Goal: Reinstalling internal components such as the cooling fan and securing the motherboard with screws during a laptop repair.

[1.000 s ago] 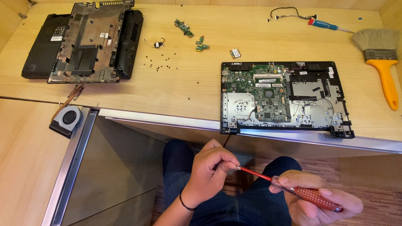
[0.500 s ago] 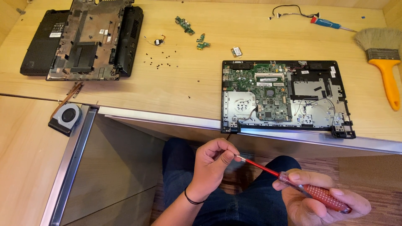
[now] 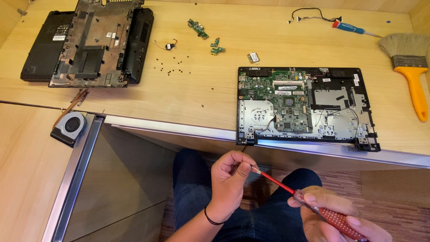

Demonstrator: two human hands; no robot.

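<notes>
My right hand [image 3: 336, 217] grips the red handle of a screwdriver [image 3: 304, 199] low at the right, over my lap. Its red shaft runs up and left to my left hand [image 3: 230, 179], whose fingertips pinch the tip; anything between them is too small to see. Above both hands, at the table's front edge, lies an opened laptop base [image 3: 307, 107] with a green circuit board showing.
A black laptop bottom cover [image 3: 87, 42] lies at the far left. Loose screws [image 3: 168, 69] and small green boards [image 3: 199, 28] sit mid-table. A cooling fan [image 3: 69, 127] rests at the left edge; a yellow brush [image 3: 412, 71] and a blue screwdriver [image 3: 354, 29] lie far right.
Both hands have shifted slightly; the left hand's fingers have closed more tightly round the screwdriver tip. The things on the table have stayed put.
</notes>
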